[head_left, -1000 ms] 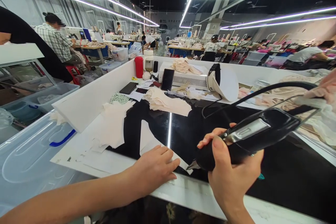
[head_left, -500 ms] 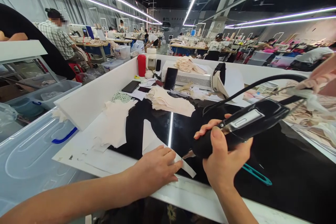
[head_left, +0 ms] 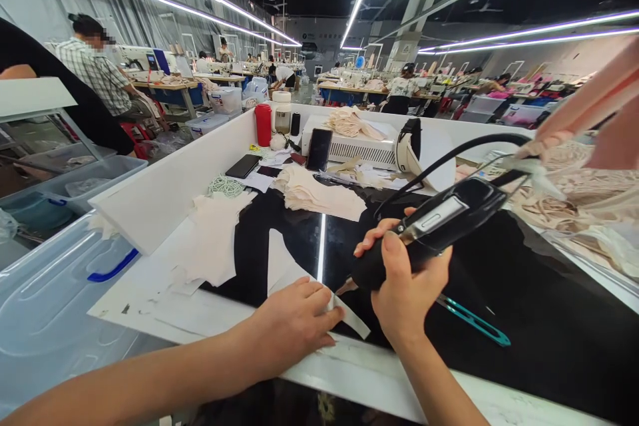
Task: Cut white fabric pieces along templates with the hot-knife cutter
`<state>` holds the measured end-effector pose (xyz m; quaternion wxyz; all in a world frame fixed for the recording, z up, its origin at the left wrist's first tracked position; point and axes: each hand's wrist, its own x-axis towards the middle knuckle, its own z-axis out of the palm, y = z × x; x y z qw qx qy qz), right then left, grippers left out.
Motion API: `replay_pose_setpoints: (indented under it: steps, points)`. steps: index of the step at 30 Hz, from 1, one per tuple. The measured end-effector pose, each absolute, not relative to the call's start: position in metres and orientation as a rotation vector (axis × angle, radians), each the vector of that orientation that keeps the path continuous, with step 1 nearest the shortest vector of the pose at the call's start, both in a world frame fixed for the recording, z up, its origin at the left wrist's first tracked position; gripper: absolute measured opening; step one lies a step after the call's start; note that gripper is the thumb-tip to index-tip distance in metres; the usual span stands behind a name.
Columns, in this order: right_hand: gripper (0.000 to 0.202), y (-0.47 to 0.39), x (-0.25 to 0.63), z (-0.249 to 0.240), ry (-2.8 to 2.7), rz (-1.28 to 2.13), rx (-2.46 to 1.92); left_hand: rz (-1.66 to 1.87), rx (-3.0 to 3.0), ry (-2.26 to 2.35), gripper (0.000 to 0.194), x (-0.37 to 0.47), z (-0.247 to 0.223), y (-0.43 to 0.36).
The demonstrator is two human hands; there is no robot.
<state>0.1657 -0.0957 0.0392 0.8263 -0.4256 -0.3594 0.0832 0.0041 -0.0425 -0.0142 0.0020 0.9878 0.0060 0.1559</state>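
My left hand (head_left: pixel 299 319) lies over a white, flat cut piece (head_left: pixel 284 265), its fingers curled and pressed onto it near the table's front edge. Part of the piece is hidden under the hand, and a narrow end sticks out to the right. My right hand (head_left: pixel 412 286) is wrapped round a black corded hand tool (head_left: pixel 444 216) with a narrow metal tip. That tip points left and down, close to the left fingertips at the piece's edge; whether it touches cannot be made out. A teal slim-handled tool (head_left: pixel 479 323) lies on the black surface right of my right hand.
Pale fabric stacks (head_left: pixel 319 193) and a cream pile (head_left: pixel 217 233) lie behind and left on the black board (head_left: pixel 544 319). Phones (head_left: pixel 319 148), a red cup (head_left: pixel 263 125) and a white vented box (head_left: pixel 359 146) stand farther back. Pink cloth (head_left: pixel 589 106) hangs at right, near the cord.
My right hand has brought the black tool slightly left, its tip now nearer the left fingertips. My left hand stays pressed on the white piece. The whole view has shifted slightly.
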Motion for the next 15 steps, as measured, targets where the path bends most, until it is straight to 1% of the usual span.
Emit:
replay_pose_setpoints:
  steps: [6, 12, 15]
  points:
    - [0.027, -0.094, 0.163, 0.037, -0.761, 0.148, -0.959, 0.543, 3.047, 0.015, 0.028, 0.002, -0.012, -0.038]
    - [0.041, -0.103, 0.154, 0.042, -0.729, 0.152, -0.969, 0.515, 2.832, 0.099, 0.037, -0.011, -0.005, -0.034]
    - [0.043, -0.108, 0.151, 0.042, -0.731, 0.132, -0.989, 0.479, 2.761, 0.19, 0.036, -0.016, -0.002, -0.037]
